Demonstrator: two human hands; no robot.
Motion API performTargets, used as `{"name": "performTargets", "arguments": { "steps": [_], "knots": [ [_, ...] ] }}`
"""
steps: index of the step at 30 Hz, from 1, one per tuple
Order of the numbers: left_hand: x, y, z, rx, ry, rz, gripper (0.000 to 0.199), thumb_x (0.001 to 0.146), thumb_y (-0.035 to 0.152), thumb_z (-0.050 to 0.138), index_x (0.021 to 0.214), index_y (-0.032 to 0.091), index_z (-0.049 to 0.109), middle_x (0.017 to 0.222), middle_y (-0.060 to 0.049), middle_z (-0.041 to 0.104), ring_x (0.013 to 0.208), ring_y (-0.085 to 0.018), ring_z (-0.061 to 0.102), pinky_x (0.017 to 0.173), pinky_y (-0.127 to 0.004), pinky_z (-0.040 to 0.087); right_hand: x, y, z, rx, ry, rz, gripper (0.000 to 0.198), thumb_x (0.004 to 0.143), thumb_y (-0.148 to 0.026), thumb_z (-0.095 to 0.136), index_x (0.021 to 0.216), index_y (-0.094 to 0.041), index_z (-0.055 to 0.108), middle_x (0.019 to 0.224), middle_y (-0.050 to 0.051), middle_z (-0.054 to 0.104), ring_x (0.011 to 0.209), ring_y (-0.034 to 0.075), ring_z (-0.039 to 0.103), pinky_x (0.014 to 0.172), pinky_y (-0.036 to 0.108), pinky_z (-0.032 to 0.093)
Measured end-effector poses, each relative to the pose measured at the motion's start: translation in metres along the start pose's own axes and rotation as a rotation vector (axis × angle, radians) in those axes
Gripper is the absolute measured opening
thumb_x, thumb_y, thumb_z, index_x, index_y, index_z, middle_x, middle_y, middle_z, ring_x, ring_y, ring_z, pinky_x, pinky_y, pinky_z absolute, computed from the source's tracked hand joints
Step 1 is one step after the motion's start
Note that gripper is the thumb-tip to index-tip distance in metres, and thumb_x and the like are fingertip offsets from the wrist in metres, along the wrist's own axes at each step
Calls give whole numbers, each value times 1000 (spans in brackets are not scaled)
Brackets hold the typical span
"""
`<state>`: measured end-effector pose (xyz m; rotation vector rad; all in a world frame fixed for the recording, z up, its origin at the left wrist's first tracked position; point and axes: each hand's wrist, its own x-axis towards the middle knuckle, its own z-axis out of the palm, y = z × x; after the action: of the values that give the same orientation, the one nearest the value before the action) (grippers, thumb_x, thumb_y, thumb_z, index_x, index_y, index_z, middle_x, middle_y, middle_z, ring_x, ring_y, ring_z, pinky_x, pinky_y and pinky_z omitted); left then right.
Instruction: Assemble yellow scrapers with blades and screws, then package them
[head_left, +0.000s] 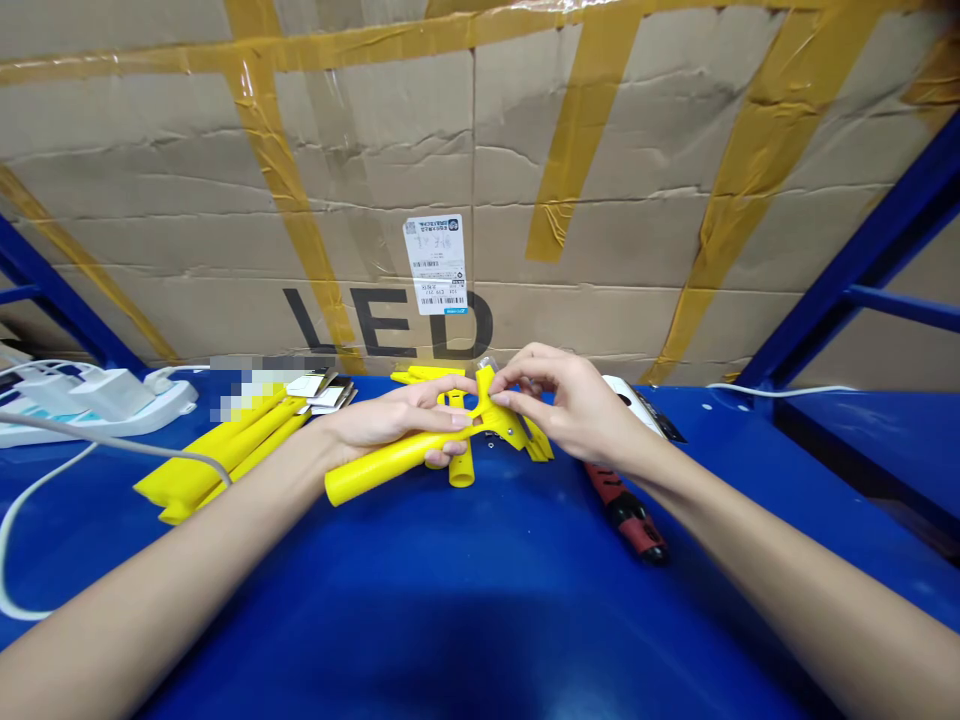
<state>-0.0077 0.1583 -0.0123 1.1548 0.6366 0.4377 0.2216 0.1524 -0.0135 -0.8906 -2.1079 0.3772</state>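
Observation:
A yellow plastic tool [397, 462] with a round tube-like handle and an angled head lies in my left hand [409, 415], its handle pointing down to the left. The fingers of that hand are closed around it near the head. At the head, my right hand [551, 395] pinches the yellow plastic with thumb and fingertips; any small part between them is hidden. A clear or shiny piece shows at the head's top end. Behind and below my left fingers, another yellow tube-shaped part [460, 465] rests on the blue table.
Yellow packages with card tops [225, 455] lie at the left beside a white power strip [112, 400] with cables. A red-and-black power screwdriver [634, 520] lies under my right forearm. Behind stands a large taped carton [375, 180], flanked by blue metal posts [840, 270].

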Motion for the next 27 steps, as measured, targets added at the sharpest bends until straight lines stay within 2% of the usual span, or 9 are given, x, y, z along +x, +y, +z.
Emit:
{"name": "performTargets", "arguments": {
  "steps": [4,9,13,20,27],
  "knots": [
    [0,0,2,-12,-15,3,40,91,15,65,122,21,41,71,1,56,58,-10,52,58,-22,38,0,0,1,-16,18,4,10,87,-12,66,86,-17,75,87,4,66,71,13,55,68,27,43],
    [1,0,4,-28,8,11,48,89,13,66,128,21,39,73,1,56,58,-10,54,56,-22,39,-1,-1,1,-95,21,-43,12,87,-10,63,88,-16,73,89,4,67,72,13,56,69,27,42],
    [2,-2,5,-8,15,17,47,89,15,66,127,21,40,73,1,56,59,-10,53,57,-22,39,-1,-4,0,-179,29,-85,14,86,-6,62,89,-15,72,89,4,67,74,13,56,70,27,42],
    [3,-4,3,-19,10,16,47,87,14,70,124,22,42,74,1,56,58,-10,54,56,-22,38,0,2,-5,40,3,91,1,82,-17,71,84,-17,72,92,3,69,74,13,58,72,29,45],
    [1,-2,6,32,10,20,45,89,15,68,124,22,41,74,1,56,59,-9,53,57,-22,37,0,0,-9,-5,-36,4,6,88,-17,66,86,-17,72,90,3,69,79,14,59,74,28,44]
  ]
}}
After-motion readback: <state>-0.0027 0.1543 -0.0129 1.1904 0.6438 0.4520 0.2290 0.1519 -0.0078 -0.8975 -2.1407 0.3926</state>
